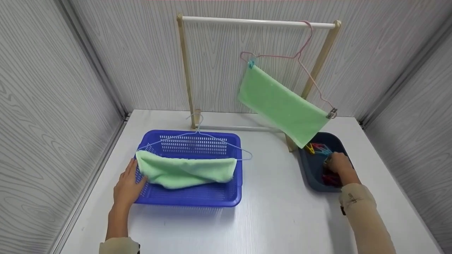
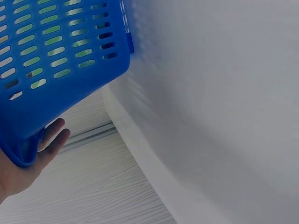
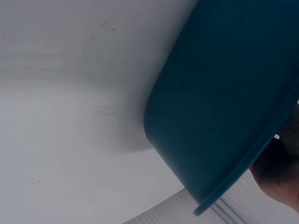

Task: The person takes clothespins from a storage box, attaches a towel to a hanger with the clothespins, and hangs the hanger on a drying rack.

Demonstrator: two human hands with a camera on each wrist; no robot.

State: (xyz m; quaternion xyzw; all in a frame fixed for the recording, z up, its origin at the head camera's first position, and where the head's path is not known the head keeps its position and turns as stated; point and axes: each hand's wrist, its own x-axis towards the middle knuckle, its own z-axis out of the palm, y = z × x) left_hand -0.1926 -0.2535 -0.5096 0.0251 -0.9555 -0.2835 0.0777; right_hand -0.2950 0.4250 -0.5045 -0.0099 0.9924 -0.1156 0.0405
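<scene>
Two green cloths here: one (image 1: 185, 171) draped with a pale blue hanger (image 1: 198, 131) across the blue plastic basket (image 1: 197, 203), the other (image 1: 282, 104) slanting by two clips from a pink hanger on the single rack (image 1: 247, 22). The left hand (image 1: 127, 187), fingers fairly straight, rests at the basket's left rim. The right hand (image 1: 339, 164) reaches among several clothespins (image 1: 322, 150) in a dark teal bin (image 1: 306, 174); I can't tell its grip. Wide tabletop (image 1: 275, 197) separates the containers, each near a side edge.

head: high, forward-down | left wrist: close, shares head's basket (image 1: 187, 202) | right wrist: close, shares bin (image 3: 210, 107)
</scene>
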